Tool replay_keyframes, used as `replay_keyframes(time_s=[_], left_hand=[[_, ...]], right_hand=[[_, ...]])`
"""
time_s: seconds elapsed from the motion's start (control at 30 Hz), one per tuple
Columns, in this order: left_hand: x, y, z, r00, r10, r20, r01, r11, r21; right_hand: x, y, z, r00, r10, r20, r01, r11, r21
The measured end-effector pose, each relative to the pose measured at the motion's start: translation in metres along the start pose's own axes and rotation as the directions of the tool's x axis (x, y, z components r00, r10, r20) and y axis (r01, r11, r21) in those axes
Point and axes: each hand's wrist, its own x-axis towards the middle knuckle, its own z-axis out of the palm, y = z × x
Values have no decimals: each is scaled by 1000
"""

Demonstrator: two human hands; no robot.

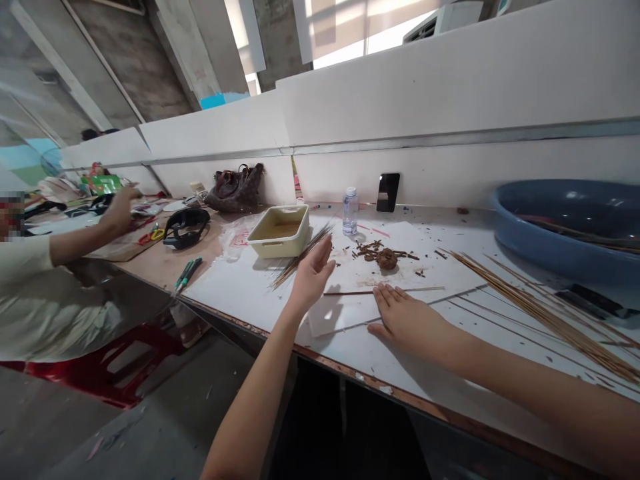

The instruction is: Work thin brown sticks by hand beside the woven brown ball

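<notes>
Along the counter (155, 267), thin wooden sticks (540, 317) lie fanned out.
Left hand (313, 275) hangs open, fingers (326, 261) spread and empty, just beside a loose bundle (303, 257); right hand (407, 323) presses flat on white board (345, 313), fingers together, steadying it near a single stick (350, 292).

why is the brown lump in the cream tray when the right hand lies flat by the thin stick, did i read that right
The brown lump is not in the cream tray: the head view shows it on the white board, among loose brown bits. The right hand does lie flat by the thin stick.
</notes>
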Motion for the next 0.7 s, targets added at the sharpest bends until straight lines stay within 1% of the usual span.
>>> replay_keyframes(time_s=[0.03, 0.1, 0.3, 0.43, 0.6, 0.7], left_hand=[[0, -3, 0, 999, -24, -48, 19, 994, -105], [-1, -7, 0, 989, -89, -120, 59, 971, -232], [-4, -8, 2, 934, -261, -243, 159, 915, -372], [-4, -6, 4, 909, -296, -292, 167, 903, -395], [-6, 0, 4, 894, -334, -299, 218, 906, -362], [-8, 5, 3, 891, -338, -303, 241, 918, -316]], right_hand=[[0, -1, -2, 1000, 9, 3, -9, 1000, 4], [-1, -4, -6, 1000, 23, 10, -23, 1000, 21], [2, -12, -13, 997, 45, 62, -45, 999, -1], [2, -14, -15, 995, 59, 80, -55, 997, -49], [1, -14, -9, 998, 61, 11, -61, 998, -23], [1, -16, -10, 998, 64, 17, -63, 997, -51]])
